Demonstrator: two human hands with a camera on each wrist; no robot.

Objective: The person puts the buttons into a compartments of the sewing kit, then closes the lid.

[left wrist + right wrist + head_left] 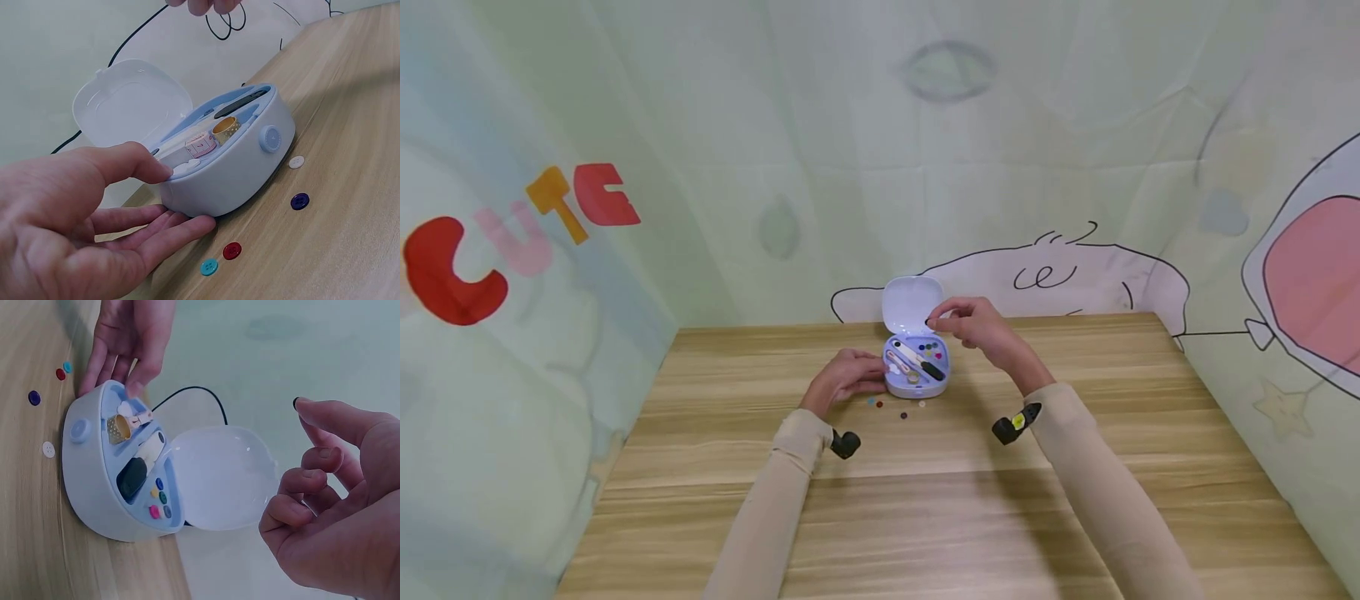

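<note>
A white and pale blue sewing box stands with its lid raised at the back. My left hand holds its left side, thumb on the rim and the other fingers against the lower wall. Above the box's right side, my right hand pinches a small black button between thumb and index finger. Inside lie a gold thimble, a tape measure, and a white tool with a dark end. Several buttons, including a pink button, fill one compartment.
In front of the box, a turquoise button, a red button, a dark blue button and a white button lie on the wooden table. A printed curtain hangs behind the table's back edge.
</note>
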